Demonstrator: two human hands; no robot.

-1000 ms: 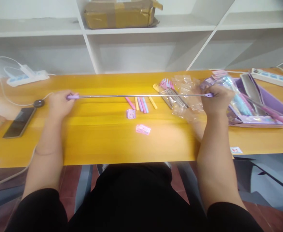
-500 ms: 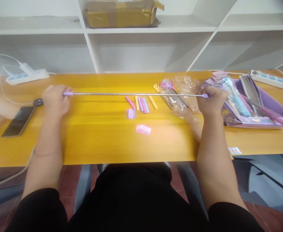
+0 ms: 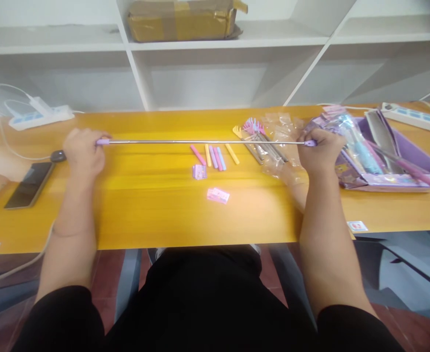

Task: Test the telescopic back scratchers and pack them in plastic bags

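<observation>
Telescopic silver metal rod with lilac end caps [image 3: 203, 142] spans level above the yellow counter [image 3: 156, 205], left hand [image 3: 83, 151] and right hand [image 3: 319, 151] each pinching one cap. Keep the pull axial; avoid bending thin sections.

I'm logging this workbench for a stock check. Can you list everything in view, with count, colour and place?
telescopic rod: one, silver with lilac ends, held level above the table
table: one, yellow
sleeves: five, pink, yellow, lilac, blue, centre
small packets: two, pink-lilac, centre
clear bags: several, right of centre
tray: one, purple, right
phone: one, dark, left
power strips: two, white, far corners
cardboard box: one, brown, shelf
left hand: grips one end
right hand: grips the other
</observation>
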